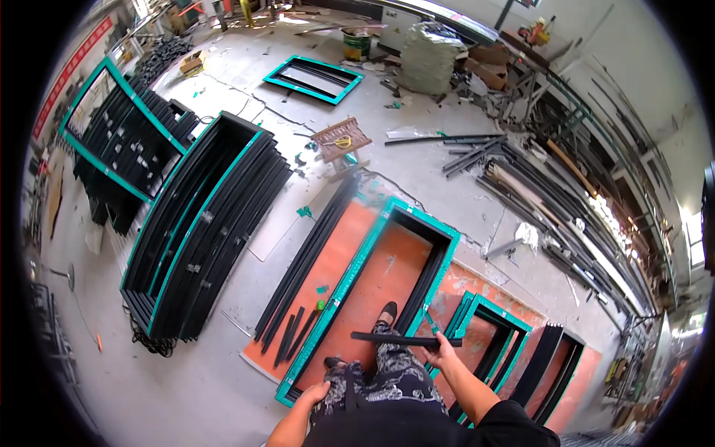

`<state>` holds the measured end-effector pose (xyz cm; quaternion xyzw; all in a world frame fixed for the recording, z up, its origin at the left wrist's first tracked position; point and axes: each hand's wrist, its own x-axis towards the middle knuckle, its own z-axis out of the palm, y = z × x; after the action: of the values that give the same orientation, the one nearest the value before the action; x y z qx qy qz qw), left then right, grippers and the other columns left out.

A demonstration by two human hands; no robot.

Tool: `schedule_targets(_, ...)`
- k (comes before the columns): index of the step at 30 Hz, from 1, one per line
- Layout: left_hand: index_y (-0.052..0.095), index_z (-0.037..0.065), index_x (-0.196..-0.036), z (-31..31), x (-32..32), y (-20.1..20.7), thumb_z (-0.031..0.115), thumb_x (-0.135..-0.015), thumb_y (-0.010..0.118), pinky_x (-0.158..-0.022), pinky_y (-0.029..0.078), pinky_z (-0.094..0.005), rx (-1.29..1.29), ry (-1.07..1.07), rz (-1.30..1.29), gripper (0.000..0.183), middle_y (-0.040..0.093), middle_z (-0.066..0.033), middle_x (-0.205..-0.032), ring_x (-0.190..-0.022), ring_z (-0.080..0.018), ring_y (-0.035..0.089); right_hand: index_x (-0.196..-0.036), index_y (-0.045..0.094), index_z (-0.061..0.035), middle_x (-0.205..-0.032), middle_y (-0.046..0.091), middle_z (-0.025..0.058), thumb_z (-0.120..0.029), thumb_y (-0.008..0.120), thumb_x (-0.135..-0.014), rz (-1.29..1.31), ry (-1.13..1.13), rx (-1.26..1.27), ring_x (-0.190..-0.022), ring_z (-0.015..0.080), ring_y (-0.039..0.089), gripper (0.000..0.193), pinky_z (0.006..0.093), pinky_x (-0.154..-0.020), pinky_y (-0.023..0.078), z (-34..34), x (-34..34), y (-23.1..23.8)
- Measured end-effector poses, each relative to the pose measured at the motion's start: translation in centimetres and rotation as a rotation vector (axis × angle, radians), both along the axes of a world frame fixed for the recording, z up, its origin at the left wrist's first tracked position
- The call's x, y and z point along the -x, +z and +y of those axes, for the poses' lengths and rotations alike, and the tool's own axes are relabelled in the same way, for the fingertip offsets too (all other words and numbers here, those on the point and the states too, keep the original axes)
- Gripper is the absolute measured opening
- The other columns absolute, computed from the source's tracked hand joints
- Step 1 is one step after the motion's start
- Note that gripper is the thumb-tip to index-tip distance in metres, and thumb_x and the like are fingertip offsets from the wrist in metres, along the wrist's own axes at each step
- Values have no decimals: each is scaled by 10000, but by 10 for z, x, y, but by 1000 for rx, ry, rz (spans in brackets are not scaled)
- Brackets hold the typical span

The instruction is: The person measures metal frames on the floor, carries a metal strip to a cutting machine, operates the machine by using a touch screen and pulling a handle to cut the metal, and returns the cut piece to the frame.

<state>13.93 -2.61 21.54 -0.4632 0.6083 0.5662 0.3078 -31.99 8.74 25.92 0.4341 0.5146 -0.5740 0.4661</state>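
Observation:
My right hand (444, 353) is closed around a short black bar (386, 340), held level near its right end. Under the bar, a large rectangular frame (363, 262) with teal film on its face and black sides lies on orange boards; my feet are inside it. A narrow teal strip (431, 322) shows just above my right hand, at the frame's right side. My left hand (316, 392) rests on my left thigh with nothing visible in it, its fingers lying loosely on the trousers. Right of my right hand lies a smaller teal-faced frame (514, 320).
Black frames (216, 223) stand stacked at left, with another teal frame (97, 173) leaning behind. Long black bars (311, 253) and short pieces (290, 337) lie left of the large frame. Scissors lie on a small brown stool (328, 141) ahead. Bars (551, 197) are piled at right.

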Motion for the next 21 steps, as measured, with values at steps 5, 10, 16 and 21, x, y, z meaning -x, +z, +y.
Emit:
schedule_targets(5,641,82,-1174,-83,130,67,468,-958,379,-992,443,-487,367,-36,-191,514,624,-219,-1215,-1155,-390,579,-945,615,-87,-919,660,93,-417,673,-886,32,-103,2,-938,295,640,340,488,-860,560,-1,76,12)
schedule_targets(10,653,80,-1158,-152,217,92,413,-916,472,-917,478,-494,504,16,-58,450,659,-239,-1110,-1047,-417,619,-964,611,-78,-955,653,90,-442,679,-877,53,-203,84,-947,285,626,381,447,-822,574,-40,140,36)
schedule_targets(16,589,60,-1232,-217,341,148,270,-878,601,-944,452,-484,925,-49,194,412,635,-204,-1131,-1109,-395,579,-907,629,-70,-826,666,107,-468,678,-868,54,-210,206,-746,266,652,404,379,-626,584,-122,187,70)
schedule_targets(21,549,48,-1239,-301,485,245,206,-840,659,-1011,390,-466,1300,-171,650,443,562,-145,-1179,-1135,-337,523,-910,646,-66,-804,680,101,-484,659,-867,-55,-144,296,-715,240,669,421,316,-545,570,-208,231,86)
